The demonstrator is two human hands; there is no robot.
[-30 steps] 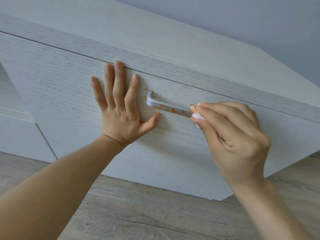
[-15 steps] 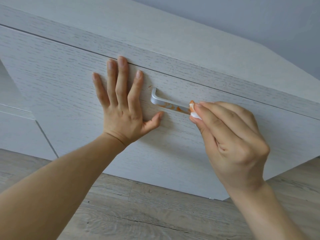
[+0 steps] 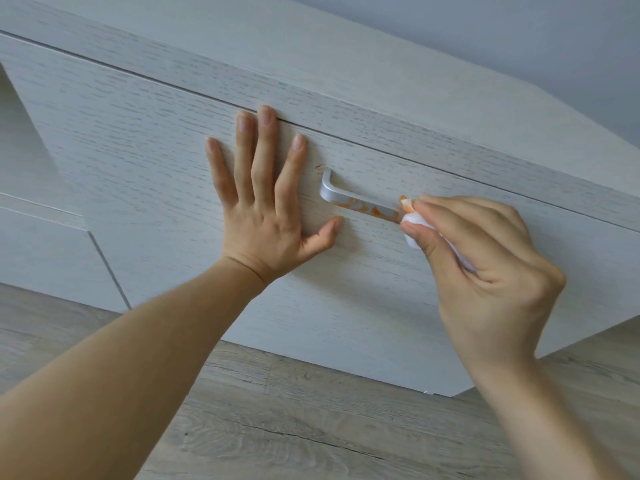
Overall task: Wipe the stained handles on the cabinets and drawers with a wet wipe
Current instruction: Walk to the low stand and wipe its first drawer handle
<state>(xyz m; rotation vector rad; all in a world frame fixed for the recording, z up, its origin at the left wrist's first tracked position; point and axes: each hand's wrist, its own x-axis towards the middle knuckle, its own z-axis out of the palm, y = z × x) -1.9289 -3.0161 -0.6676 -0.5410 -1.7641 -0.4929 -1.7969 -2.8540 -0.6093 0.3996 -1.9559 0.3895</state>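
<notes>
From the head camera, the whitewashed, wood-grained drawer front [image 3: 180, 140] fills most of the view, closed flush under the matching cabinet top [image 3: 311, 64]; what the drawer holds cannot be seen. The left hand [image 3: 263, 209] lies flat against the panel with fingers straight and spread, the middle fingertips reaching the thin seam below the top edge, the thumb stretched out just under the left end of the handle. That brushed silver metal bar handle [image 3: 356, 202] bends at a right angle into the panel at its left end and carries orange smears [image 3: 375, 211] along its face; a faint orange fleck sits on the wood just beside the bend. The right hand [image 3: 485, 265] pinches a small wad of white wet wipe [image 3: 414, 225] between thumb and curled fingers, pressed on the handle's right part, the wipe's tip tinted orange. The handle's right end is hidden behind it. Between the two hands a short stretch of bar lies open. Left of the drawer, another pale cabinet panel [image 3: 45, 258] stands. Below, grey wood-look plank flooring [image 3: 294, 427] runs under both forearms.
</notes>
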